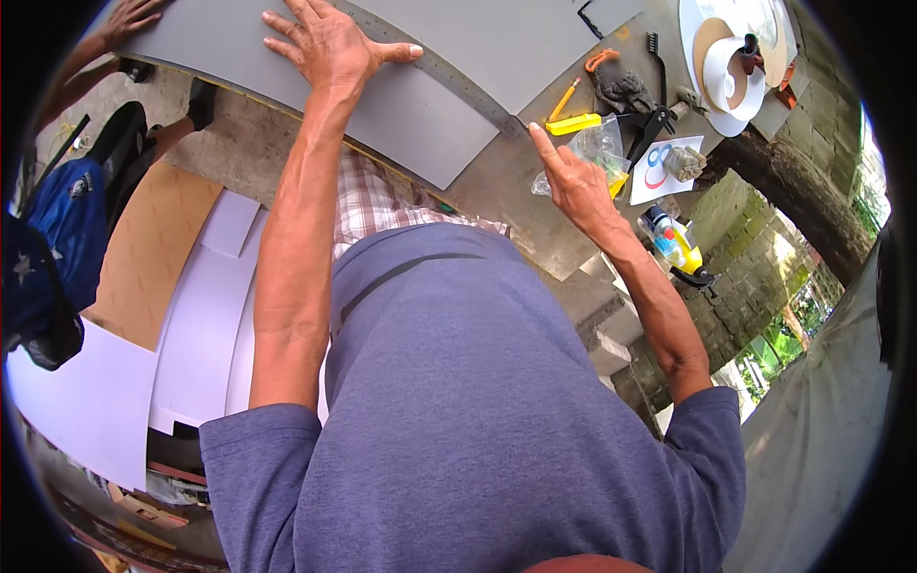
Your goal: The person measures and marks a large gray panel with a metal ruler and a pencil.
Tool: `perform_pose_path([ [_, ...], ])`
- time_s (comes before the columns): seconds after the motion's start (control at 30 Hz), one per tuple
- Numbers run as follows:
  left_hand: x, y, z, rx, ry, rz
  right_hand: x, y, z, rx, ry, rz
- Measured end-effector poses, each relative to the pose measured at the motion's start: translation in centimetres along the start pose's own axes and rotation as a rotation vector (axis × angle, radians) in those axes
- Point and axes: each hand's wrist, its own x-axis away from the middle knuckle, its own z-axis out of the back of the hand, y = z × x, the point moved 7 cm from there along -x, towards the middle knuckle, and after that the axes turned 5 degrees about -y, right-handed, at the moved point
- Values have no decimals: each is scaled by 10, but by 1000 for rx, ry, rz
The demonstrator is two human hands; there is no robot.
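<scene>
Rough grey concrete serves as the table (497,205), standing outdoors beside a block wall. Across its far side lies a large flat grey sheet of board (420,115), and a long steel ruler (449,81) runs over it. The person's left hand (330,46) presses flat on sheet and ruler, fingers spread wide, gripping nothing. The right hand (573,181) hovers just off the ruler's near end, loosely open with the forefinger raised, touching a clear plastic bag (597,148). A yellow utility knife (573,124) lies just beyond. Another person's hand (129,17) rests on the sheet's far corner.
</scene>
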Motion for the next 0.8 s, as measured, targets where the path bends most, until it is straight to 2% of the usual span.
perform_pose_path([
  [0.1,2,-1,-2,29,44,-17,29,12,-11,-32,1,-47],
  [0.13,0,-6,-7,5,120,-91,37,19,-13,-44,13,-62],
  [0.2,-15,-11,-27,-27,288,-265,65,47,-21,-135,-112,-133],
  [0.23,-18,-7,-33,-3,286,-288,91,47,-26,-195,-193,-184],
  [0.33,-22,-16,-27,17,294,-291,107,25,-12,-383,60,-77],
  [0.43,-13,-7,-24,3,252,-246,101,21,-18,-664,75,-411],
  [0.53,-14,-5,-24,7,241,-230,50,11,-28,-908,325,-323],
  [0.63,-13,-4,-23,-9,185,-195,-23,-19,-23,-1380,422,-353],
  [0.73,-11,-3,-17,-28,137,-132,-81,-21,-26,-1309,530,-312],
  [0.8,-7,-1,-12,-55,74,-112,-99,-10,-43,-1116,575,-344],
])
